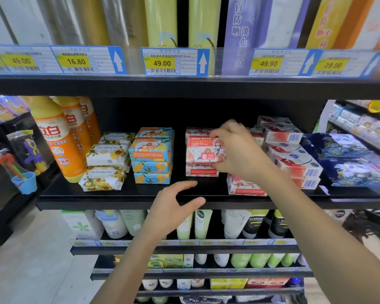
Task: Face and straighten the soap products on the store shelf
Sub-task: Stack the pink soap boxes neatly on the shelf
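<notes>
Red soap box (203, 150), gripped by the right hand (237, 150), should land square on its stack (201, 171); left hand (173, 207) is spread, empty.

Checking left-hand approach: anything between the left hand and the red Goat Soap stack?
Nothing visible. The left hand hovers open before the shelf, with only bare surface between hand and Goat Soap stack. The right hand grips the top box from the right.

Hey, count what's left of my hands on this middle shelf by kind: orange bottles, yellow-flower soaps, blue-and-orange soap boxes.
Orange plastic detergent bottles: 3
White-wrapped rectangular soaps with yellow flowers: 3 showing
Blue-and-orange cardboard soap boxes: 4
Total: 10
</notes>
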`<act>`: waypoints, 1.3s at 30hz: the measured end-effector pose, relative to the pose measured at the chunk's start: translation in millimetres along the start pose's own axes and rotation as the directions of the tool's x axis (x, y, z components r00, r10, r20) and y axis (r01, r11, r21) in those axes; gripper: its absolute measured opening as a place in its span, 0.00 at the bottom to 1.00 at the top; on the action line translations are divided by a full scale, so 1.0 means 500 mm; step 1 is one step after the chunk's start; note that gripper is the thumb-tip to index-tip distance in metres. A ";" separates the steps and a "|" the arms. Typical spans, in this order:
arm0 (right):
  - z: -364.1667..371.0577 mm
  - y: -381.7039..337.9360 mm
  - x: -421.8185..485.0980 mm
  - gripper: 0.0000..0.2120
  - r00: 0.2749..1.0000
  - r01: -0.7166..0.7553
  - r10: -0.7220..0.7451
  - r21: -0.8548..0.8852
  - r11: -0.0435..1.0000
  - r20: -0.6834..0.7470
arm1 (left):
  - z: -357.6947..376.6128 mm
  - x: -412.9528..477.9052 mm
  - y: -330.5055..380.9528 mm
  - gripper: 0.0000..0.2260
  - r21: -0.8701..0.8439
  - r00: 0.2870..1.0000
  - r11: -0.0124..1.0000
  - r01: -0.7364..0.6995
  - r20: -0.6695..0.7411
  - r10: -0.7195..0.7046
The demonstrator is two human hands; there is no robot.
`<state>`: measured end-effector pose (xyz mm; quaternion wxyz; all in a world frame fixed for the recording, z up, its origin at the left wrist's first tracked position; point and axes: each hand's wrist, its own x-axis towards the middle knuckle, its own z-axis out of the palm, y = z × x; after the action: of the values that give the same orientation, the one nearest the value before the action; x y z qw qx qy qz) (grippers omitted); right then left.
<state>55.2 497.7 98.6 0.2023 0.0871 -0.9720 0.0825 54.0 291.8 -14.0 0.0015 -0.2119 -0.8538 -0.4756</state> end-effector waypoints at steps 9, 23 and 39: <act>0.027 -0.030 -0.163 0.33 0.989 0.102 -0.067 0.278 0.955 -0.129 | -0.031 -0.054 0.071 0.24 -0.757 0.993 0.644 0.113 0.060 -0.104; 0.059 -0.076 -0.218 0.28 0.929 -0.255 0.322 0.945 0.206 0.180 | -0.030 -0.076 0.075 0.17 -0.806 0.988 0.579 0.123 0.047 -0.144; 0.080 -0.089 -0.222 0.19 0.904 -0.132 0.421 0.985 0.108 0.075 | -0.039 -0.085 0.076 0.20 -0.823 0.985 0.543 0.167 0.113 -0.133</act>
<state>149.5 461.5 22.6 0.1872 0.0017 -0.6556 0.7315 102.6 278.1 19.0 -0.1546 -0.1224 -0.5442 -0.8155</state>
